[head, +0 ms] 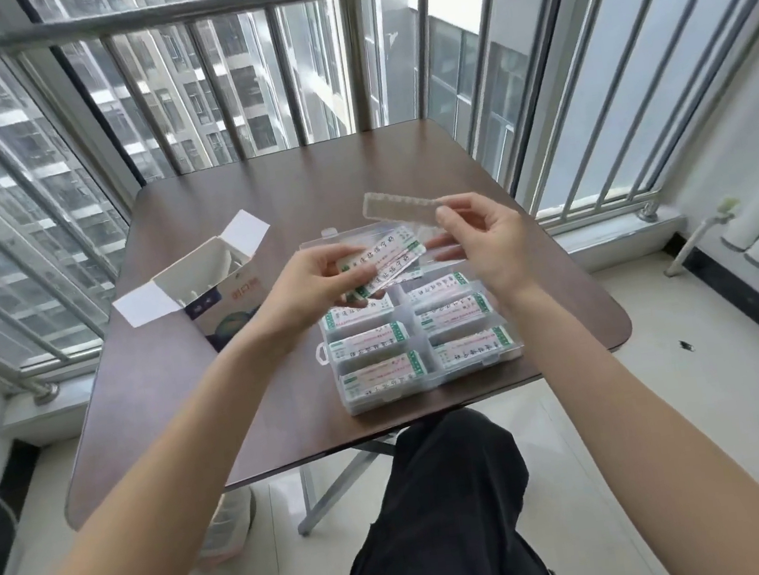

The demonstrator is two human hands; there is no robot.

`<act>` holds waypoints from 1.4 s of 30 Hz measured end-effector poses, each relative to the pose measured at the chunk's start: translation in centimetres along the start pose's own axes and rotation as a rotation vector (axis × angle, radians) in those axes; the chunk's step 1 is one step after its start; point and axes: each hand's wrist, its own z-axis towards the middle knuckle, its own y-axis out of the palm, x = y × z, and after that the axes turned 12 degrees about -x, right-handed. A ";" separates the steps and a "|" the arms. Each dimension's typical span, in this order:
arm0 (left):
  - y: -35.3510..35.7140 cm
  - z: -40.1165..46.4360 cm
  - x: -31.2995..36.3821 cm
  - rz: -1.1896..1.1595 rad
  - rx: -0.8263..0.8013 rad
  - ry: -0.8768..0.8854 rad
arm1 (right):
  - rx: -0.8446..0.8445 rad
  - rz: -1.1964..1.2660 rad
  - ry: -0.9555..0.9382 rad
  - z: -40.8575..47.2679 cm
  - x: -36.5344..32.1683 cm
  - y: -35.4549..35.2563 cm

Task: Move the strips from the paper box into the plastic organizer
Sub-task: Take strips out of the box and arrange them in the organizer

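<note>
Pinched in the right hand, 1 clear strip hangs raised above the organizer; the left hand grips 2 labelled strips fanned over its far end. 6 compartments nearer the person hold labelled strips. 1 paper box, flaps open, lies just left of the organizer on a dark brown table on a railed, glazed balcony. Both forearms cross the table's near edge.
</note>
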 end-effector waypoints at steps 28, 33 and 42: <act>0.6 2.2 -0.5 0.165 0.055 -0.031 | -0.284 -0.714 -0.018 2.8 2.8 -4.2; 1.9 3.4 -0.2 0.105 0.033 -0.016 | -0.312 -0.115 0.282 1.0 1.1 -2.9; 1.4 5.3 -0.7 0.004 0.108 -0.011 | -0.253 -0.216 0.236 1.5 1.9 -4.7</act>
